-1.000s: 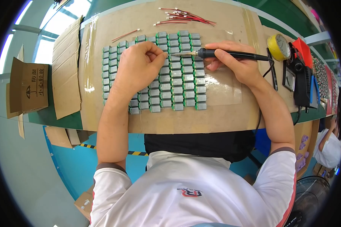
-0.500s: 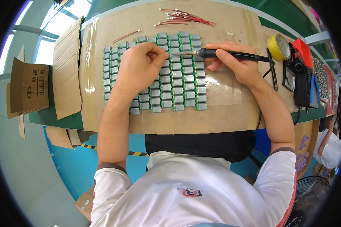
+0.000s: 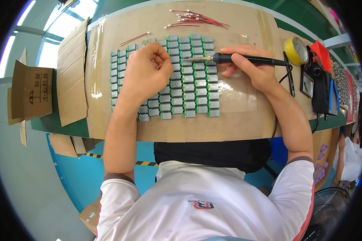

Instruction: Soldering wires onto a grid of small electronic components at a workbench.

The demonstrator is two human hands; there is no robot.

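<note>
Rows of small grey motors (image 3: pixel 188 87) with green circuit boards lie side by side on the cardboard-covered bench. My right hand (image 3: pixel 256 69) grips a soldering iron (image 3: pixel 223 58) by its black handle. The iron points left, its metal tip over the upper rows; whether it touches a motor I cannot tell. Over the left part of the rows is my left hand (image 3: pixel 149 71), thumb and fingers pinched together. What the pinch holds is too small to make out. A thin strand hangs near the lower edge of the rows, below that hand. Some motors are hidden under my left hand and forearm.
Red and black connector wires (image 3: pixel 197 18) lie in a bunch beyond the rows, with a single pair (image 3: pixel 135 38) to their left. At right are yellow tape (image 3: pixel 295 50), a red container (image 3: pixel 321 54) and a black soldering station (image 3: pixel 321 90). An open cardboard box (image 3: pixel 31 90) stands left.
My left hand has drawn back slightly to the left, away from the iron's tip. The soldering iron has shifted a little to the right.
</note>
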